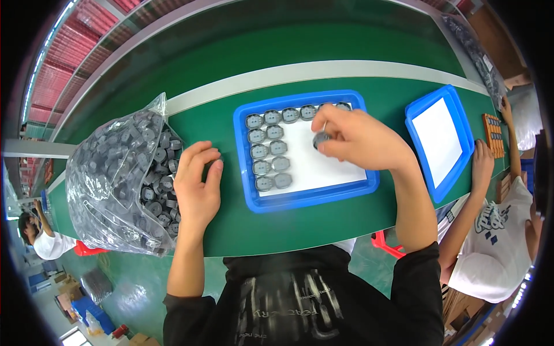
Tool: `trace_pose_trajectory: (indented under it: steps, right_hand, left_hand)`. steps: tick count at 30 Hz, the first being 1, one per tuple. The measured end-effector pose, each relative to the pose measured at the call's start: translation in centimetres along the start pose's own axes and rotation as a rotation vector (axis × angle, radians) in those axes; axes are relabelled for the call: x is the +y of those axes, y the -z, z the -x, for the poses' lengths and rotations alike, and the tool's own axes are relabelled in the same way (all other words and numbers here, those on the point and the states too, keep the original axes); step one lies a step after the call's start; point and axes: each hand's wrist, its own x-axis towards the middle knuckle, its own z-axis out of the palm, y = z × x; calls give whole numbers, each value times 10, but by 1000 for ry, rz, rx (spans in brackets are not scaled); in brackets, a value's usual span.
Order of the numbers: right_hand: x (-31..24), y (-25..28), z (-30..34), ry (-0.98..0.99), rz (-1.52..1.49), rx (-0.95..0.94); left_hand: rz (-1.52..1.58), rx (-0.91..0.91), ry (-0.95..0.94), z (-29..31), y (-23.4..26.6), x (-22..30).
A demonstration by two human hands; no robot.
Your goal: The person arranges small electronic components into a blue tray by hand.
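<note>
Between the thumb and fingers of my right hand (363,135) is a small dark grey plastic part (320,139), held over the white sheet (306,153) inside a blue tray (311,200). Similar rounded grey parts (280,164) lie in two columns along the tray's left side and in a row along its far edge; my right hand partly covers that row. My left hand (198,187) rests between the tray and a clear plastic bag (107,190), fingers apart and loosely bent, with nothing visible in them. Loose grey parts (163,190) fill the bag and show at its mouth.
A second blue tray (437,193) with a white sheet stands to the right on the green table (225,233). Beyond it, a co-worker's arms reach toward an orange rack (494,136). A pale rail (323,69) crosses the table behind the trays.
</note>
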Motion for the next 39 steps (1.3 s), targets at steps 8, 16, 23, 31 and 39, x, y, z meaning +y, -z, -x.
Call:
trace_pose_trajectory:
  steps: [8, 16, 23, 31, 39]
  right_hand:
    - [0, -29, -1, 69, 538, 47]
    - [1, -17, 5, 152, 389, 40]
    - [4, -23, 3, 178, 477, -1]
    - [7, -21, 6, 245, 395, 34]
    - [10, -39, -5, 312, 505, 116]
  left_hand:
    - [-200, 22, 90, -9, 0, -5]
    - [-212, -151, 56, 8, 21, 8]
    - [-174, -247, -52, 16, 22, 15]
    - [-349, -190, -157, 21, 28, 13]
    - [-286, -78, -177, 24, 14, 5]
